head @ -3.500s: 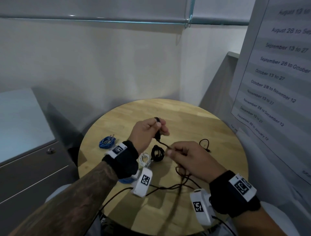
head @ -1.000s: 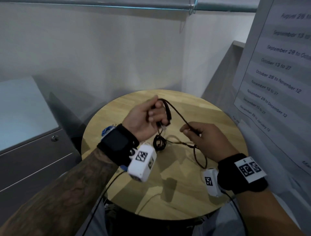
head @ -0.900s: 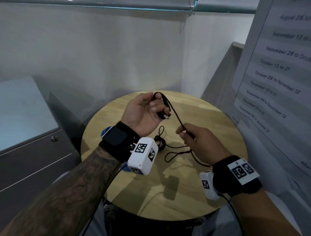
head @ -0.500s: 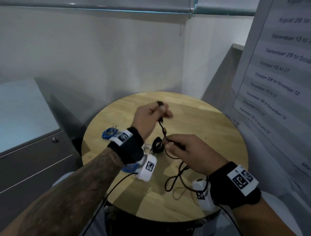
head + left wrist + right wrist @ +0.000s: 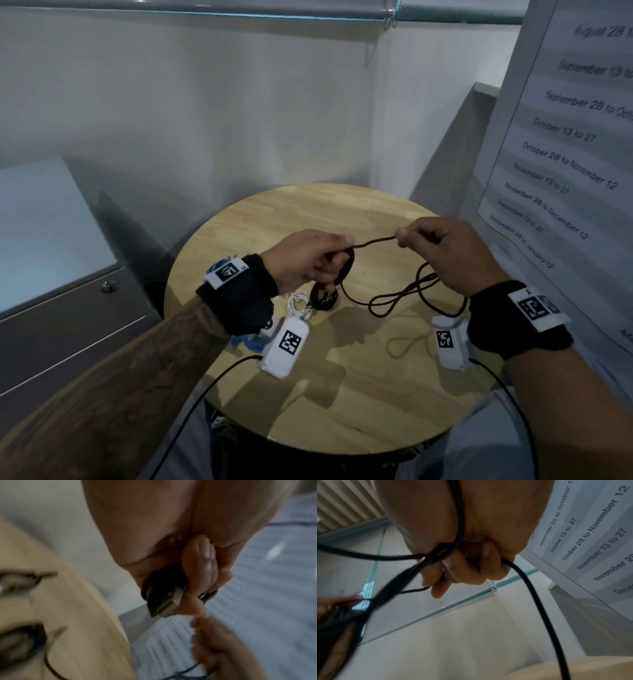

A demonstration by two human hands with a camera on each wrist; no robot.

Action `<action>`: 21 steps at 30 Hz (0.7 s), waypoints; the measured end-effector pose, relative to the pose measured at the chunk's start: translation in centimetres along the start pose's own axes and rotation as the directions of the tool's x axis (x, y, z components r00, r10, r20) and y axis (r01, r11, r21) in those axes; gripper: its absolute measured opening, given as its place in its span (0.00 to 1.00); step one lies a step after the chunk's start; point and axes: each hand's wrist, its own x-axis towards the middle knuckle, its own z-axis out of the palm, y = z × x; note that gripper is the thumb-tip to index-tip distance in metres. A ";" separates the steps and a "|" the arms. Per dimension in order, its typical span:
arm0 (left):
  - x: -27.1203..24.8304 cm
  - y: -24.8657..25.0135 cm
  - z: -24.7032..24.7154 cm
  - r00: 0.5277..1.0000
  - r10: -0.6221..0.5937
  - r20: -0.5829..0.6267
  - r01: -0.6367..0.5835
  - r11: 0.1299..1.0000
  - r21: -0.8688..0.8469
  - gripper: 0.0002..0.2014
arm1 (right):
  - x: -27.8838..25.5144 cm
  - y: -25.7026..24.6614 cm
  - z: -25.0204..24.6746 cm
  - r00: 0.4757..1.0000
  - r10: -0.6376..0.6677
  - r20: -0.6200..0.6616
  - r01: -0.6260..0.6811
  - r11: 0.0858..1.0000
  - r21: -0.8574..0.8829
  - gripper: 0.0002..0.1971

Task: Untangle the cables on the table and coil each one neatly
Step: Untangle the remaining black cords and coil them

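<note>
Our left hand [image 5: 301,262] grips the black cable's [image 5: 373,242] started coil above the table [image 5: 359,404]; our right hand [image 5: 442,253], down by the coil half a second ago, now pinches the cable farther out, feeding another loop

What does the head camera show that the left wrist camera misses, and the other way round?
Only the head view shows the whole round table, a white coil and a blue coil lying on it, and the loose run of the black cable drooping to the wood below the right hand.

Only the left wrist view shows the cable's metal USB plug, clamped under the curled fingers of the left hand.

Both show the black cable, a finished black coil on the table, and the dated sheet on the wall.
</note>
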 end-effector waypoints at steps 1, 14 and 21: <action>0.1 0.1 0.0 0.998 -0.028 0.048 0.038 0.973 -0.228 0.20 | 0.2 0.1 0.3 0.999 0.010 0.043 -0.010 1.000 0.004 0.13; 3.5 -3.9 1.2 0.857 0.300 -0.420 -0.398 0.902 -0.167 0.09 | -2.8 -1.8 5.5 0.867 -0.084 0.492 0.081 0.996 0.027 0.14; 3.0 -5.6 0.0 0.982 0.187 -0.037 -0.125 0.779 0.614 0.16 | -0.6 -1.2 3.2 0.975 0.188 0.120 -0.220 0.906 0.362 0.27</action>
